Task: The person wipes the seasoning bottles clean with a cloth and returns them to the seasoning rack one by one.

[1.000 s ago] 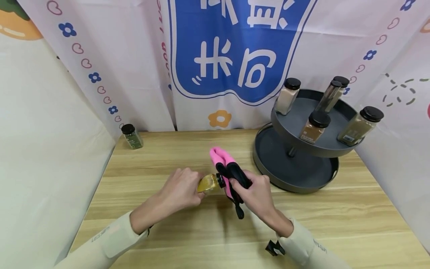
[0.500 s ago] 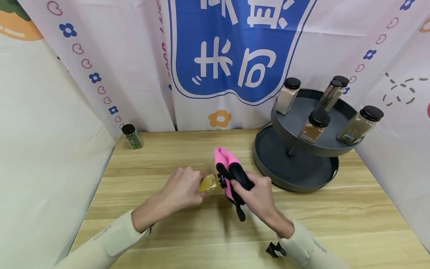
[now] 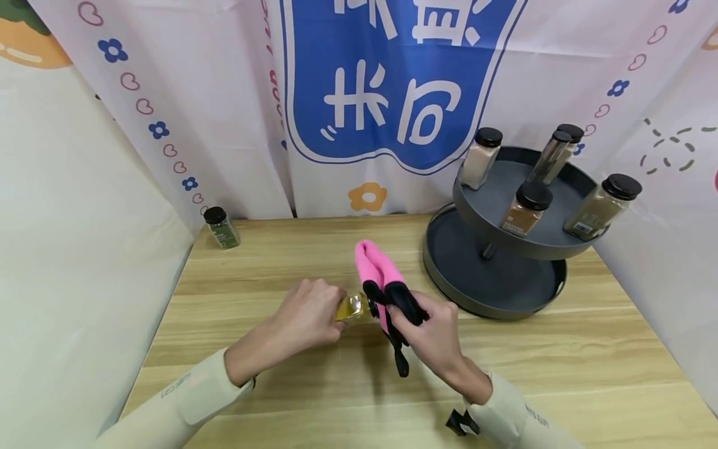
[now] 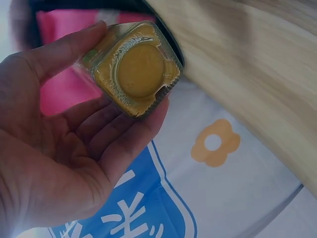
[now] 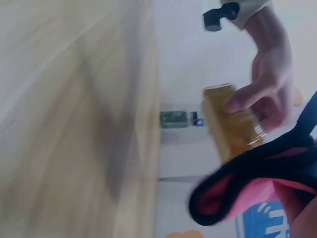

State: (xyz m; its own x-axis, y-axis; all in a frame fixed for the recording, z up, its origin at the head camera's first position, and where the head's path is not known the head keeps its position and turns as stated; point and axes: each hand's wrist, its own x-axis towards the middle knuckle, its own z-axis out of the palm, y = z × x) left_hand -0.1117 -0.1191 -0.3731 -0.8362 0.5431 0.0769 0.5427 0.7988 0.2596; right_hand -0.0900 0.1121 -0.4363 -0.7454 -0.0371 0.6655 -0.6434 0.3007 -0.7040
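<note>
Jar (image 3: 351, 307) w/ yellow contents, on its side over tabletop (image 3: 291, 393), gripped by L hand (image 3: 311, 313); R hand (image 3: 433, 329) holds pink/blk cloth (image 3: 377, 265) at lid end. Beyond, R: 2-tier rack (image 3: 488, 277) w/ spice jars (image 3: 601, 211) up top; far L: green jar (image 3: 224, 232).

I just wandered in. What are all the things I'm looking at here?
Yellow jar: one, yellow contents with black lid, in the left hand
Cloth item: one, pink and black, in the right hand
Green jar: one, green with black lid, table's back left
Two-tier stand: one, dark grey, table's back right
Stand jars: five, whitish, brown, olive and greyish tones, upper tier
Table: one, light wood, below everything
Backdrop: one, white with blue emblem, behind the table
Side panels: two, white, left and right
Sleeves: two, pale, on both arms
Left hand: one, around the yellow jar
Right hand: one, gripping the cloth item
</note>
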